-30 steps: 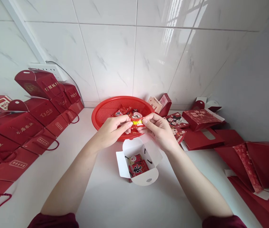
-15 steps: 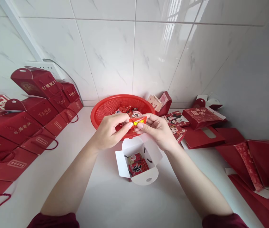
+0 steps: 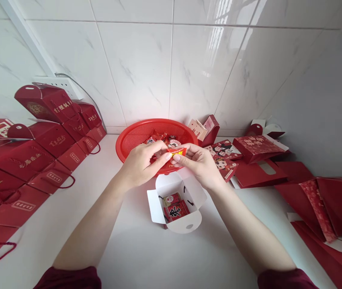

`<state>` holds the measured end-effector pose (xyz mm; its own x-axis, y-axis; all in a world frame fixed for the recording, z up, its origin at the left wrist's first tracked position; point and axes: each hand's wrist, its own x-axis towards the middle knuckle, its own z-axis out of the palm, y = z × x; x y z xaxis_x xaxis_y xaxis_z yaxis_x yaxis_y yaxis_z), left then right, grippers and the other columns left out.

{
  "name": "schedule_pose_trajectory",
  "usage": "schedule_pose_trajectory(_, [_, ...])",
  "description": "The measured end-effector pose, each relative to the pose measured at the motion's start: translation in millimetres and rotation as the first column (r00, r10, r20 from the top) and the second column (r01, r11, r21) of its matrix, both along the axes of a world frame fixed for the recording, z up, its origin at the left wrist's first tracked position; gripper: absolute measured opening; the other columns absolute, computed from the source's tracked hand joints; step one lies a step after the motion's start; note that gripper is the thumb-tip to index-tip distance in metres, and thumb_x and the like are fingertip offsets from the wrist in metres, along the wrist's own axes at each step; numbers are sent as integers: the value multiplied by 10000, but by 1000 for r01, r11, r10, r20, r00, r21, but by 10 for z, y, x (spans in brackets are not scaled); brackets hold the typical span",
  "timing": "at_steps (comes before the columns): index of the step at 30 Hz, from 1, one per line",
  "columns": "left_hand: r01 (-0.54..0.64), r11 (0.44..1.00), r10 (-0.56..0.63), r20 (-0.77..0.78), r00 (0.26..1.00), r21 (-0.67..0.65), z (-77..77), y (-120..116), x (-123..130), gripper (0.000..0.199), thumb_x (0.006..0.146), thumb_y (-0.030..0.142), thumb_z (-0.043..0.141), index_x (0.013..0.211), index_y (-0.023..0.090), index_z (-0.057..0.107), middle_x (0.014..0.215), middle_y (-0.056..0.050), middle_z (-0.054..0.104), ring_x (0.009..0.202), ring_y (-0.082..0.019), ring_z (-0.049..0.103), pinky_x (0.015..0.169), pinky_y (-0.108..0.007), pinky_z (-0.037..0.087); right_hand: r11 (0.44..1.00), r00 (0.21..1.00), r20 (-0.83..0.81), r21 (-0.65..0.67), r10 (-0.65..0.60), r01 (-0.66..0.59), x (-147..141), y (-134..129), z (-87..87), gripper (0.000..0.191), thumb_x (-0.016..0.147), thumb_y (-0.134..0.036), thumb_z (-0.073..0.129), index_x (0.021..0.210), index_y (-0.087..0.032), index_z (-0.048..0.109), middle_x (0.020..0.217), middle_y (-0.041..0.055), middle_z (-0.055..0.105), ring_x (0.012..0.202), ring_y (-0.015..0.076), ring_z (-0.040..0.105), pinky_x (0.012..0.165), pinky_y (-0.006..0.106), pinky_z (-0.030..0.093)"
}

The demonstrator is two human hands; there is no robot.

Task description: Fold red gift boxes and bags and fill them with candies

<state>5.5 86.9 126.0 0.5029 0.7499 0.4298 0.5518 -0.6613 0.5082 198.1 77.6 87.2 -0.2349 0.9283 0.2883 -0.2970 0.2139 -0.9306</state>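
Between my two hands is a small red candy packet (image 3: 179, 152) with yellow lettering. My left hand (image 3: 146, 161) pinches its left end, thumb over the front. The right end is gripped by my right hand (image 3: 197, 162), with the thumb on its face. Just behind them sits a red plastic basket (image 3: 128, 138) with wrapped sweets (image 3: 171, 141) inside, partly hidden by my hands. Below my hands stands a gift box (image 3: 158, 208) with its white flaps spread open. Red packets (image 3: 177, 209) lie in the bottom of it.
Closed red gift boxes (image 3: 50, 138) with cord handles are stacked along the left. At right lie flattened and part-folded red boxes (image 3: 258, 174) and printed cartons (image 3: 225, 150). A white power strip (image 3: 59, 84) rests by the tiled wall (image 3: 140, 72).
My left fingers have slid slightly right and now cover more of the packet's lettering. The basket and the gift box stay where they were.
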Motion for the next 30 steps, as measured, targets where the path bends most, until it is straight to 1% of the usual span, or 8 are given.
schedule_pose_trajectory(3, [-11, 995, 19, 88, 996, -99, -10, 0, 12, 335, 997, 373, 458, 715, 192, 465, 648, 27, 499, 603, -118, 456, 569, -265, 327, 999, 1000, 8, -21, 26, -25, -12, 13, -16, 248, 832, -420, 746, 941, -199, 715, 899, 28, 734, 783, 134, 709, 784, 293, 610])
schedule_pose_trajectory(8, [75, 953, 0, 250, 968, -292, -46, 42, -6, 359, 997, 430, 459, 727, 194, 437, 727, 1, 575, 735, -146, 602, 679, -271, 459, 999, 999, -19, -44, 26, -27, -8, 38, -39, 249, 872, -443, 701, 912, -197, 689, 900, 25, 731, 748, 125, 708, 750, 264, 601])
schedule_pose_trajectory(16, [87, 944, -4, 253, 967, -319, -37, 41, -4, 338, 999, 423, 463, 758, 187, 494, 774, -13, 626, 758, -149, 643, 723, -289, 508, 996, 996, 40, -15, -86, 86, 0, 51, -33, 335, 809, -492, 748, 786, -189, 605, 681, -7, 677, 607, 114, 637, 654, 257, 548])
schedule_pose_trajectory(20, [46, 940, 35, 227, 973, -338, -46, 44, 8, 309, 985, 417, 486, 788, 188, 554, 791, -17, 655, 771, -157, 652, 740, -299, 518, 975, 969, 123, 96, -212, 201, -7, 15, -11, 325, 836, -461, 723, 730, -205, 552, 616, -25, 613, 557, 117, 581, 579, 259, 486])
schedule_pose_trajectory(22, [-24, 950, 98, 224, 970, -312, -64, 52, 24, 238, 940, 401, 575, 826, 193, 589, 833, -17, 685, 782, -161, 660, 757, -302, 528, 916, 916, 171, 244, -363, 318, -21, -16, -17, 279, 863, -395, 700, 721, -215, 541, 636, -24, 592, 565, 118, 554, 556, 259, 459])
schedule_pose_trajectory(24, [-37, 946, 128, 267, 955, -321, -81, 52, 45, 206, 910, 403, 623, 927, 199, 648, 929, -35, 719, 839, -177, 681, 814, -319, 547, 803, 820, 221, 443, -529, 398, -39, -48, -32, 209, 886, -319, 670, 742, -225, 552, 686, -9, 608, 604, 131, 557, 581, 272, 469])
schedule_pose_trajectory(27, [152, 873, 54, 401, 915, -464, -85, 28, 78, 357, 957, 487, 526, 1096, 204, 695, 1054, -76, 734, 963, -217, 703, 917, -373, 561, 632, 697, 256, 689, -670, 354, -58, -80, -45, 128, 915, -245, 615, 796, -242, 570, 753, 16, 638, 679, 163, 591, 652, 307, 506])
schedule_pose_trajectory(30, [321, 778, -6, 504, 864, -541, -65, -7, 102, 416, 949, 502, 544, 1211, 208, 678, 1201, -100, 702, 1112, -254, 668, 971, -408, 559, 605, 716, 294, 765, -633, 221, -60, -90, -26, 51, 934, -225, 582, 889, -241, 600, 850, 45, 652, 793, 191, 626, 725, 342, 536])
